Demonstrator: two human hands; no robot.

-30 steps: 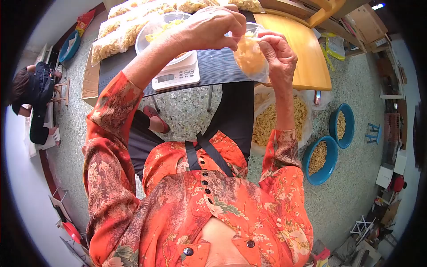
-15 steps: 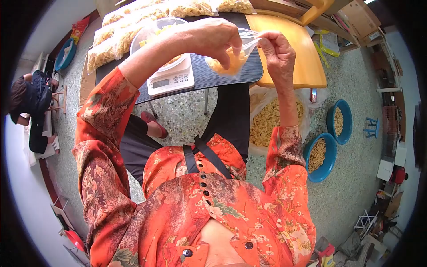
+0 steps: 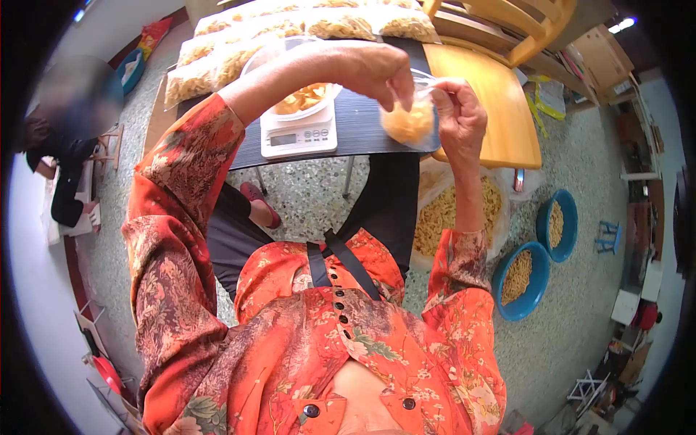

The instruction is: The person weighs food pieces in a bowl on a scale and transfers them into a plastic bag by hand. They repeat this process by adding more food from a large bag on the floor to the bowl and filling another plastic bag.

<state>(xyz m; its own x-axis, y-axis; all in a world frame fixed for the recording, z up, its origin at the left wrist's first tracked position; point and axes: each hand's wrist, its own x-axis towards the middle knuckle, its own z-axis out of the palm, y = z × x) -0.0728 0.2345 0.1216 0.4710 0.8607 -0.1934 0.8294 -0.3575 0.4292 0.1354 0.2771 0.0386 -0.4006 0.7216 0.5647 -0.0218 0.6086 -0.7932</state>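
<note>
A small clear plastic bag (image 3: 409,119) filled with yellow snack pieces hangs in front of me above the dark table (image 3: 362,119). My left hand (image 3: 373,69) pinches the bag's top from the left. My right hand (image 3: 458,109) grips the same top edge from the right. Just left of the bag stands a white digital scale (image 3: 299,134) carrying a clear bowl (image 3: 301,98) of the same snack.
Several filled bags (image 3: 290,32) lie in rows along the table's far side. A wooden table (image 3: 489,109) stands to the right. On the floor are a large open sack of snack (image 3: 453,210) and two blue basins (image 3: 522,279). Another person (image 3: 61,167) sits at far left.
The bag, which swung left under my left hand half a second ago, now hangs straight again between both hands. My view shifted slightly, showing more of the table.
</note>
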